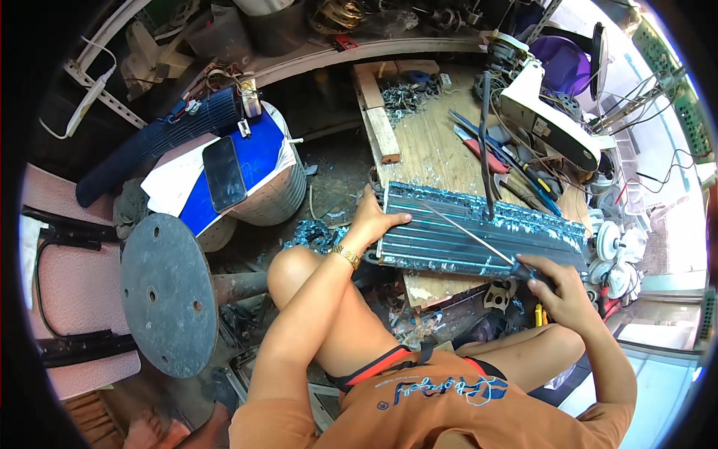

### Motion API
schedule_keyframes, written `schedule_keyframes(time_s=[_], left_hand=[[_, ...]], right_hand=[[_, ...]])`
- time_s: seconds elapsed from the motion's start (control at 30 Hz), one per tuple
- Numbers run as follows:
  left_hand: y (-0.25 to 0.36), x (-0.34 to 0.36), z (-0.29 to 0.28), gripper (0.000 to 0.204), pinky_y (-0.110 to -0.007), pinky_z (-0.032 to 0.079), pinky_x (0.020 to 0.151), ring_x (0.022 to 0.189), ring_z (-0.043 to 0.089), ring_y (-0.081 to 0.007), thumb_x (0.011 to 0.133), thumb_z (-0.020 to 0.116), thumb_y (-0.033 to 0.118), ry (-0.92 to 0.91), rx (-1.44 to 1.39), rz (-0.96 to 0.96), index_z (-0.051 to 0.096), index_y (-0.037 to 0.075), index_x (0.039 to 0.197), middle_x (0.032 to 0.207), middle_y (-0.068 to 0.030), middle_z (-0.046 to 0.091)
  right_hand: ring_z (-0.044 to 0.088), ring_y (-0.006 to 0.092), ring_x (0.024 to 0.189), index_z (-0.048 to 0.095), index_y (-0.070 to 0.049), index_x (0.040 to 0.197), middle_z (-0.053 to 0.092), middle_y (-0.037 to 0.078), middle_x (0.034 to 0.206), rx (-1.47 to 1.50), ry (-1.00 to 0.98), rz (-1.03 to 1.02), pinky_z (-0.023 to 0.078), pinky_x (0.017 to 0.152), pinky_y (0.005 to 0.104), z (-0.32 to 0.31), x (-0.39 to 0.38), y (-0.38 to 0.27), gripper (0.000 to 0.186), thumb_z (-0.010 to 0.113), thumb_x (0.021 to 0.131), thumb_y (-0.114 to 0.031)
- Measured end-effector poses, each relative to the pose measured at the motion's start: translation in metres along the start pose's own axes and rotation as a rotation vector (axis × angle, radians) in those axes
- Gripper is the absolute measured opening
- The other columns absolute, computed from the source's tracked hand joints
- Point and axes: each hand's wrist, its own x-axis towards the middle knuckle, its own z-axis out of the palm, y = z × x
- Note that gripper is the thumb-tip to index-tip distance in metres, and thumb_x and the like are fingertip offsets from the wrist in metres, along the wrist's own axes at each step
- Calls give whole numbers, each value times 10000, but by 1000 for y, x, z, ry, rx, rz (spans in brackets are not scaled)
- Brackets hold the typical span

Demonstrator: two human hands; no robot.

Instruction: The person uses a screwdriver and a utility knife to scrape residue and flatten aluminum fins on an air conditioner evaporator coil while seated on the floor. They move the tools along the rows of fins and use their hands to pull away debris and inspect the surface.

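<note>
A long dark finned metal block [449, 233], with shiny blue strips and torn blue edges, lies slanting over the near part of the wooden board. My left hand [372, 219] grips its left end, thumb on top and the other fingers partly hidden behind the edge. In my right hand [557, 284] is a long-shafted screwdriver [479, 238] with a dark handle. Its thin shaft runs up and left across the block's face; whether the tip touches the fins I cannot tell. A dark metal rod [486, 142] stands upright against the block's far side.
Pliers [482, 153] and other hand tools lie beyond the block on the wooden board [426, 142]. A white appliance part [542, 120] sits at the far right. Left are a phone [224, 173] on a blue-topped drum and a round metal plate [168, 295]. Blue scraps [318, 236] litter the floor.
</note>
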Motion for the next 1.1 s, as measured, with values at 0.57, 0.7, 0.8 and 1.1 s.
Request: schedule_keyframes(time_s=[0.57, 0.7, 0.8, 1.1], left_hand=[[6, -6, 1, 1018, -387, 494, 1121, 1246, 653, -266, 727, 989, 69, -19, -63, 66, 352, -64, 1511, 1349, -191, 659], [11, -10, 0, 1007, -387, 473, 1139, 1282, 636, -288, 728, 989, 113, -12, 49, 40, 369, -57, 1503, 1377, -213, 645], [21, -12, -3, 1030, -405, 450, 1164, 1332, 602, -317, 718, 993, 140, -6, 150, 71, 371, -59, 1515, 1423, -233, 612], [21, -6, -3, 952, -375, 525, 1071, 1186, 697, -285, 764, 977, 154, -17, 198, 117, 400, -70, 1488, 1291, -194, 708]], right_hand=[[635, 100, 775, 636, -34, 1431, 681, 45, 936, 405, -339, 405, 536, 712, 298, -32, 87, -21, 368, 601, 1069, -91], [607, 73, 729, 641, -49, 1427, 647, 14, 855, 355, -410, 468, 498, 652, 279, -40, 101, -17, 357, 601, 1074, -89], [596, 69, 704, 648, -66, 1402, 598, -9, 790, 370, -426, 446, 472, 611, 279, -38, 107, -14, 330, 603, 1077, -94], [688, 332, 1291, 607, -14, 1373, 702, 192, 1409, 187, -331, 229, 541, 1055, 447, 6, 67, -11, 353, 669, 1033, -81]])
